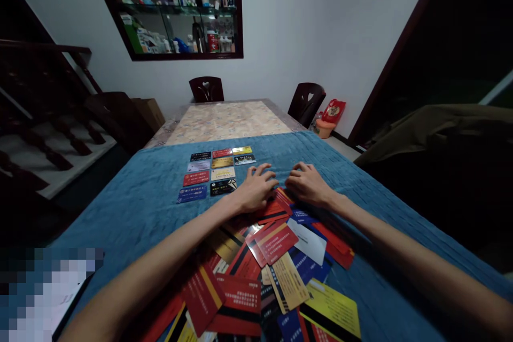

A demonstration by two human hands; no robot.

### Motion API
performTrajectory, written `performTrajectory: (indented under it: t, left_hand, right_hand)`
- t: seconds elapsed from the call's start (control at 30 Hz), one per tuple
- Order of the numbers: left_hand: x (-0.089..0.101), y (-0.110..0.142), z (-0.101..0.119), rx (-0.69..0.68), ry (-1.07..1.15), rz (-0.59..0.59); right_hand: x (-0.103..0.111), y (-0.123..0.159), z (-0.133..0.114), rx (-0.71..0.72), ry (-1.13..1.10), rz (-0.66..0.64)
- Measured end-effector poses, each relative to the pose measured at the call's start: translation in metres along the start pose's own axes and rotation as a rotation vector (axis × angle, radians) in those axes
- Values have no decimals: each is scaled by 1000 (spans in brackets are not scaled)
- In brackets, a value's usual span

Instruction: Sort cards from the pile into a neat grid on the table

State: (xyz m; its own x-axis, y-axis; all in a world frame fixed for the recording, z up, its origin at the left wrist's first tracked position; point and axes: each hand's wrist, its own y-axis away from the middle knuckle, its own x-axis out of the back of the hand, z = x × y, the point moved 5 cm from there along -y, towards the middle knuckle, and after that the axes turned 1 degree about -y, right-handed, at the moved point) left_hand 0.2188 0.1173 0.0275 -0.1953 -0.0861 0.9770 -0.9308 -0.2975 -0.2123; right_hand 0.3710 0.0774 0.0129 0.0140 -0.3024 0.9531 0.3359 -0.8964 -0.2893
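A loose heap of plastic cards (276, 272), red, blue, yellow and white, lies on the blue cloth (140, 203) in front of me. My left hand (256, 188) rests palm down at the heap's far edge, fingers curled and spread on the cloth, touching a red card (274, 209). My right hand (308, 183) lies beside it, also palm down with bent fingers, at the heap's far end. Neither hand lifts a card. Beyond the left hand, several cards are laid out in a neat grid (216, 172) of three columns.
The cloth covers the near part of a long marble-topped table (228, 120). Two dark chairs (206, 88) stand at its far end, an orange pot (324, 128) by the wall. A glass cabinet (176, 8) hangs above. A dark jacket (441, 128) lies at right, stairs at left.
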Motion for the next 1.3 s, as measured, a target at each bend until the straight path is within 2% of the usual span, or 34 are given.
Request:
performTrajectory:
  t: [0.2, 0.43, 0.87, 1.03, 1.17, 1.3]
  left_hand:
    - [-1, -8, 44, -76, 37, -58]
    - [-3, -11, 70, -74, 41, -85]
    - [-10, -8, 78, 39, 47, -154]
    - [-9, -9, 80, 47, 57, -165]
    - [-10, -11, 81, 18, 23, -177]
    - [-9, -12, 83, -74, -41, -153]
  right_hand:
    - [5, 46, 6, -9, -83, 19]
    - [13, 76, 8, -13, -212, 28]
    - [14, 91, 4, 9, -340, -81]
    - [14, 91, 2, 40, -348, -72]
    - [16, 91, -1, 75, -348, -61]
    - [20, 91, -2, 115, -361, -44]
